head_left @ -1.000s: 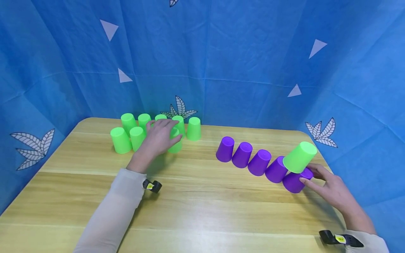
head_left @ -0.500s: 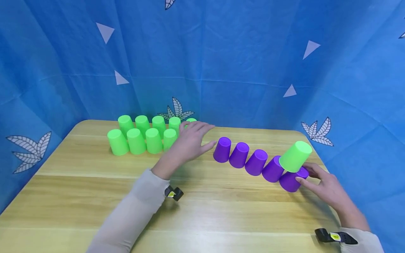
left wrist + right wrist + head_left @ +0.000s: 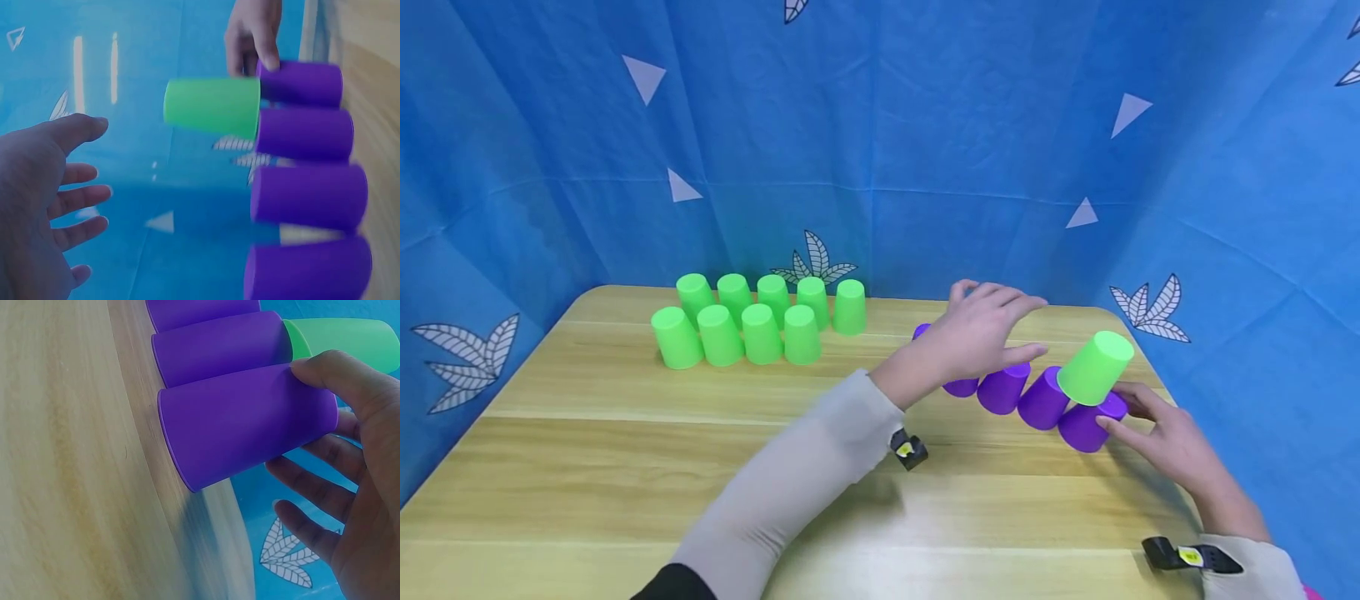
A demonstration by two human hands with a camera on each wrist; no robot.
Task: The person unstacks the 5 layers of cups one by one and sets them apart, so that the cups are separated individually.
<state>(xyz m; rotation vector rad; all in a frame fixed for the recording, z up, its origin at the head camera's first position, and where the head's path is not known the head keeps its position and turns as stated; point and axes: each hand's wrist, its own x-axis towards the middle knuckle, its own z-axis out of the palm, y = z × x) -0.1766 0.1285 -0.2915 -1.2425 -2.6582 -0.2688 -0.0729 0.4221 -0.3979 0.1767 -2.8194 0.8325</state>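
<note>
Several purple cups stand upside down in a slanting row on the right of the table. My right hand (image 3: 1180, 442) grips the nearest purple cup (image 3: 1084, 430), its thumb on the near side and fingers behind. An upside-down green cup (image 3: 1096, 368) bridges the tops of that cup and its neighbour, another purple cup (image 3: 1043, 400). My left hand (image 3: 981, 333) hovers over the far part of the row and hides some of it in the head view. Its fingers are spread and hold nothing; in the left wrist view the thumb (image 3: 84, 128) points toward the green cup.
On the left, upside-down green cups stand in two rows, with one front-row cup (image 3: 720, 335) and one back-row cup (image 3: 850, 308) among them. The wooden table (image 3: 625, 475) ends before a blue curtain (image 3: 865, 125) at the back and right.
My left hand has swept right from the green cups to above the purple row, bringing nothing with it. The right hand keeps its hold on the end purple cup.
</note>
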